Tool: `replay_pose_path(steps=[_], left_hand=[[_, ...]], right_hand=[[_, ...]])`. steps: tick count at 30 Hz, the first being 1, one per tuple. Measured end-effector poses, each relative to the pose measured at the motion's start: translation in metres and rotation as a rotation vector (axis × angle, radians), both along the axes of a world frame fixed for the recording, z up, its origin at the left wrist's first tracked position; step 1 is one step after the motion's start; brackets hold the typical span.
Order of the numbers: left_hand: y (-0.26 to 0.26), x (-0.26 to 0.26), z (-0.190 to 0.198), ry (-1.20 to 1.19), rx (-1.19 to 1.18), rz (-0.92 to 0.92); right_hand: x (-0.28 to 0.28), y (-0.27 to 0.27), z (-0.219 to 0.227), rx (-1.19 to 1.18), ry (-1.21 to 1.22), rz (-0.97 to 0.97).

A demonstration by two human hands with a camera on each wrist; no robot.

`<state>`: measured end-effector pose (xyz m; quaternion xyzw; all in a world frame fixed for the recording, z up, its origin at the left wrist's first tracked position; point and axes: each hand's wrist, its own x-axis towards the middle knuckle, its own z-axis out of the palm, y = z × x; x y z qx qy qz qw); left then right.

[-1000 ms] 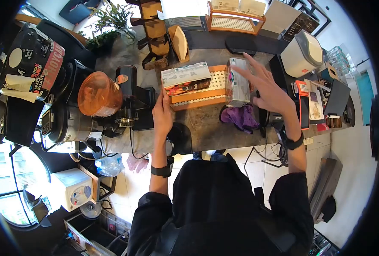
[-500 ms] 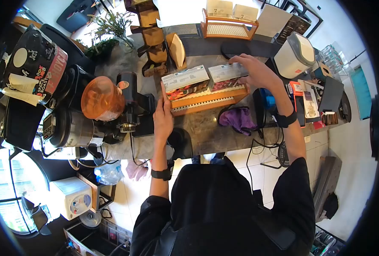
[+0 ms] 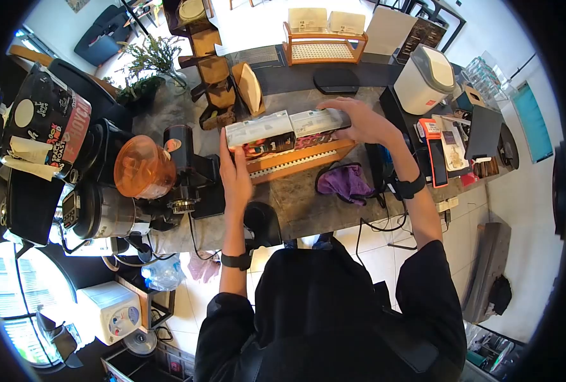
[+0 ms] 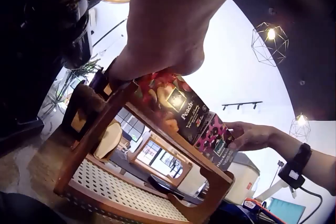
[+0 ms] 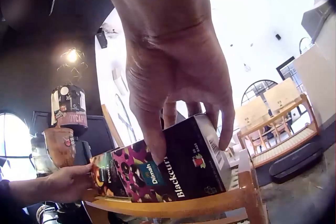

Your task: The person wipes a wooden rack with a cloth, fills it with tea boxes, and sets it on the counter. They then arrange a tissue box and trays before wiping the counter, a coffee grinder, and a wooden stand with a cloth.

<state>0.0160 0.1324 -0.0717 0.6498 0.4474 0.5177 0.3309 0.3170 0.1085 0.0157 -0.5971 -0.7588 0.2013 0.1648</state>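
Note:
A wooden rack (image 3: 305, 160) with a perforated white base stands on the counter, two tea boxes along its top. At its left end, my left hand (image 3: 236, 184) holds the peach tea box (image 4: 181, 103), thumb on the printed front and fingers along the end. My right hand (image 3: 361, 121) grips the blackcurrant tea box (image 5: 178, 163) from above, thumb on its front and fingers over the far side. The two boxes sit end to end in a row, their pale tops upward in the head view.
A coffee grinder with an orange hopper (image 3: 144, 167) stands left of the rack. A purple cloth (image 3: 343, 183) lies in front, near the counter edge. Behind are a cardboard holder (image 3: 214, 70), a black pad (image 3: 335, 81) and a second rack (image 3: 324, 52). A white bin (image 3: 425, 79) stands right.
The blackcurrant box turned from crosswise at the rack's right end into line with the peach box, then moved left against it. My right hand went from spread fingers to gripping it.

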Motion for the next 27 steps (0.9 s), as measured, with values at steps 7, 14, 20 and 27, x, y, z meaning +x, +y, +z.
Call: replay_pose_path(steps=[7,14,20,27], left_hand=[[0.011,-0.014,-0.015,0.057,-0.054,-0.062],[0.013,0.000,0.011,-0.034,-0.058,-0.104],[0.008,0.006,0.005,-0.042,-0.041,-0.088],[0.004,0.004,-0.024,-0.262,-0.076,0.075]], right_hand=[[0.005,-0.003,-0.011,-0.006,0.092,-0.005],[0.005,-0.005,-0.015,0.023,0.186,0.017],[-0.003,-0.011,-0.027,0.130,0.219,-0.012],[0.023,-0.011,-0.061,0.326,0.772,-0.412]])
